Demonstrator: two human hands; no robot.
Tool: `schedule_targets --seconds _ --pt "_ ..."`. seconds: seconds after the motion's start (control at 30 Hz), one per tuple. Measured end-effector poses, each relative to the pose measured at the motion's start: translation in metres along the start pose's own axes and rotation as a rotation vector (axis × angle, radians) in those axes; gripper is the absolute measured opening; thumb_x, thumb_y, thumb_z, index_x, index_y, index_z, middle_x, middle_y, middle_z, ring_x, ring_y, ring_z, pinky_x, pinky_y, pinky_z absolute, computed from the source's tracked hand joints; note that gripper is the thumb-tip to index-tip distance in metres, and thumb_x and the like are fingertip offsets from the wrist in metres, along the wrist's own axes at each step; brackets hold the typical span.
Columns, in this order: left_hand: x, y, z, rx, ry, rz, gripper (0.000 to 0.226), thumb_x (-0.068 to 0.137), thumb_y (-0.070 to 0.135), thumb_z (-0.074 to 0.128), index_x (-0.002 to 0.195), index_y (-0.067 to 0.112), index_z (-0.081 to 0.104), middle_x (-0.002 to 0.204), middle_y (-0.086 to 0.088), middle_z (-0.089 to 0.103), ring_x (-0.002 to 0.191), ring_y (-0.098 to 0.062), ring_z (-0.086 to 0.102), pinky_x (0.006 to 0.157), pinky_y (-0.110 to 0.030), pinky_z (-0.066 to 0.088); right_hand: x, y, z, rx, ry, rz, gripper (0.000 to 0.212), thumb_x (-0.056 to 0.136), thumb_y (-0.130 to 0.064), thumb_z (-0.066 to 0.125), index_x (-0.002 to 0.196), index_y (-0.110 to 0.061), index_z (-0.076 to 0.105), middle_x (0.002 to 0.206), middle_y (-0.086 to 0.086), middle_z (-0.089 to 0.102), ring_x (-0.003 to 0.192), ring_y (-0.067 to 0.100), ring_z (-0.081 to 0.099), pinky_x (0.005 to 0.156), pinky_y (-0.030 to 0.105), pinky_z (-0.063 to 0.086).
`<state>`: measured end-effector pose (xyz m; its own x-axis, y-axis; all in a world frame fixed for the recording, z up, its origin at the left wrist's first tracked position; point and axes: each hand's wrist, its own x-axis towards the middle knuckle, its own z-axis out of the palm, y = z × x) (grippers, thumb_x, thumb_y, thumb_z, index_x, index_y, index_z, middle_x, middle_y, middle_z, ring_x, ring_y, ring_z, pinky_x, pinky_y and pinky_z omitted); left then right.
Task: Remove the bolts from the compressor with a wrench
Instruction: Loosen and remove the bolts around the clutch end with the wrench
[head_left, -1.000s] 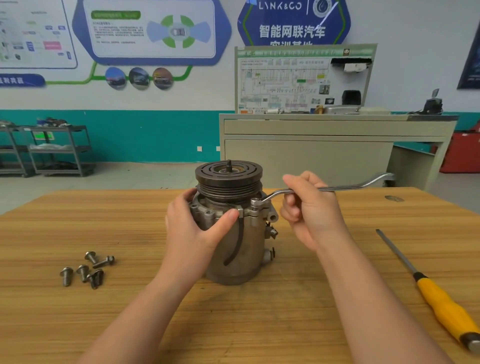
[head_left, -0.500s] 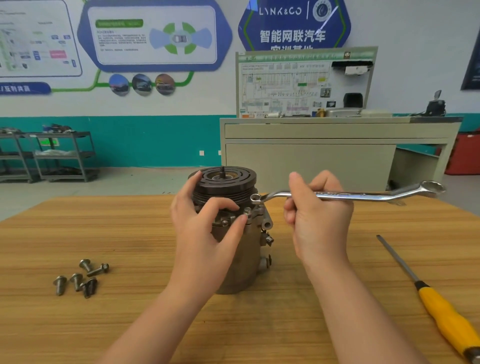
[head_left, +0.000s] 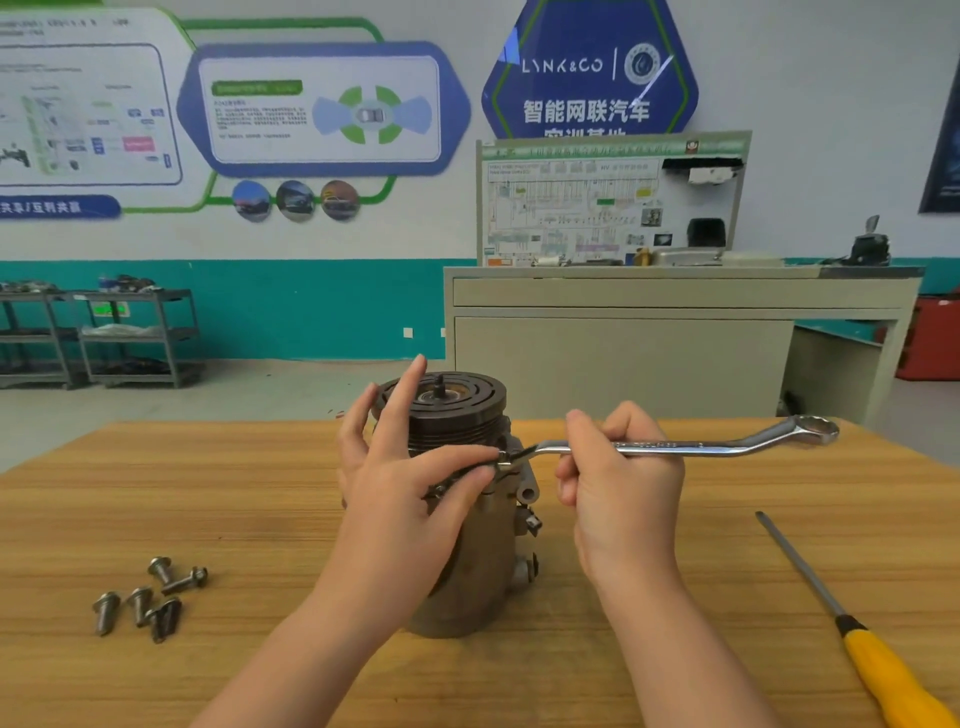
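Observation:
A grey compressor (head_left: 467, 561) with a dark grooved pulley (head_left: 452, 410) on top stands upright in the middle of the wooden table (head_left: 208, 499). My right hand (head_left: 618, 499) grips the shaft of a silver ring wrench (head_left: 691, 446), which lies level with its near ring at a bolt (head_left: 503, 459) on the compressor's upper flange. My left hand (head_left: 400, 493) is in front of the compressor; its thumb and forefinger pinch at that bolt beside the wrench ring, and the other fingers stick up past the pulley.
Several removed bolts (head_left: 148, 597) lie loose on the table at the left. A screwdriver with a yellow handle (head_left: 878, 670) lies at the right. Behind the table stand a beige cabinet (head_left: 649, 332) with a wiring board and, far left, grey shelf carts (head_left: 104, 338).
My left hand left its hold round the compressor body and rose to the flange bolt. The wrench swung from angled away to level, pointing right. The camera view tilted slightly.

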<state>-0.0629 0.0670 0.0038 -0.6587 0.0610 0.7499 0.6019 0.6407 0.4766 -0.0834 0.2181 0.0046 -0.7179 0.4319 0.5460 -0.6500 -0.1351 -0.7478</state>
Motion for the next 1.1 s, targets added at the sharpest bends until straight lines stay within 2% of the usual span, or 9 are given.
schedule_targets --seconds 0.13,0.3,0.4,0.5,0.57,0.73,0.83,0.93,1.1 --pt "0.004 -0.001 0.002 0.083 -0.015 0.004 0.004 0.079 0.039 0.071 0.082 0.042 0.07 0.15 0.035 0.002 0.143 -0.003 -0.005 0.109 -0.04 0.008 0.004 0.003 -0.001 0.051 0.069 0.078 0.053 0.088 -0.002 0.059 0.044 -0.026 0.044 0.039 -0.004 0.045 0.035 0.013 0.04 0.038 0.021 0.032" --pt "0.005 -0.001 0.006 0.196 0.016 0.064 0.019 0.078 0.036 0.077 0.095 0.038 0.069 0.155 0.018 0.017 0.142 -0.012 0.006 0.103 -0.043 0.01 0.011 0.0 -0.006 0.377 0.161 0.267 0.053 0.088 0.004 0.055 0.044 -0.022 0.039 0.044 0.0 0.04 0.033 0.01 0.033 0.036 0.016 0.023" --pt "0.007 -0.003 0.002 0.221 -0.031 0.13 0.015 0.087 0.039 0.068 0.101 0.044 0.071 0.154 0.022 0.015 0.144 -0.016 0.007 0.105 -0.042 0.007 0.013 0.0 -0.009 0.489 0.14 0.377 0.044 0.09 0.0 0.055 0.052 -0.019 0.042 0.047 0.0 0.042 0.034 0.008 0.033 0.033 0.017 0.025" --pt "0.009 -0.008 -0.004 0.256 -0.136 0.206 0.023 0.09 0.036 0.05 0.099 0.045 0.069 0.154 0.029 0.005 0.145 -0.009 -0.004 0.114 -0.049 -0.001 0.014 0.001 -0.009 0.542 0.101 0.452 0.035 0.09 -0.001 0.055 0.061 -0.016 0.041 0.048 -0.001 0.042 0.034 0.007 0.033 0.033 0.017 0.027" --pt "0.013 -0.009 -0.008 0.251 -0.175 0.224 0.02 0.092 0.03 0.055 0.097 0.044 0.069 0.152 0.033 -0.001 0.143 -0.005 -0.01 0.115 -0.046 -0.009 0.014 0.001 -0.009 0.559 0.083 0.478 0.036 0.09 -0.001 0.055 0.061 -0.016 0.041 0.048 -0.001 0.041 0.035 0.007 0.033 0.033 0.017 0.027" --pt "0.025 0.002 -0.008 0.305 -0.154 0.304 0.005 0.08 0.029 0.077 0.078 0.031 0.072 0.154 0.015 0.024 0.143 -0.022 0.012 0.112 -0.046 0.005 0.014 0.0 -0.007 0.564 0.06 0.486 0.042 0.09 -0.001 0.055 0.054 -0.019 0.042 0.048 0.0 0.041 0.034 0.008 0.033 0.033 0.017 0.026" --pt "0.03 0.008 -0.012 0.268 -0.232 0.307 0.009 0.083 0.04 0.07 0.082 0.031 0.071 0.155 0.019 0.018 0.143 -0.015 0.009 0.11 -0.035 0.004 0.014 0.0 -0.009 0.557 0.053 0.483 0.044 0.09 -0.001 0.056 0.052 -0.02 0.044 0.048 0.0 0.042 0.034 0.008 0.034 0.033 0.017 0.028" --pt "0.036 0.003 -0.02 0.291 -0.35 0.311 0.011 0.089 0.032 0.065 0.1 0.03 0.067 0.155 0.022 0.009 0.143 -0.01 0.005 0.112 -0.04 0.008 0.015 0.001 -0.01 0.56 0.062 0.499 0.038 0.091 -0.002 0.057 0.06 -0.018 0.042 0.049 0.0 0.043 0.035 0.008 0.035 0.033 0.017 0.028" --pt "0.045 0.002 -0.027 0.304 -0.448 0.25 0.005 0.092 0.032 0.062 0.095 0.033 0.065 0.153 0.028 0.008 0.137 -0.001 0.005 0.112 -0.038 0.009 0.019 0.001 -0.01 0.6 0.089 0.528 0.03 0.09 -0.003 0.056 0.068 -0.017 0.041 0.049 -0.002 0.043 0.035 0.007 0.035 0.032 0.017 0.027"
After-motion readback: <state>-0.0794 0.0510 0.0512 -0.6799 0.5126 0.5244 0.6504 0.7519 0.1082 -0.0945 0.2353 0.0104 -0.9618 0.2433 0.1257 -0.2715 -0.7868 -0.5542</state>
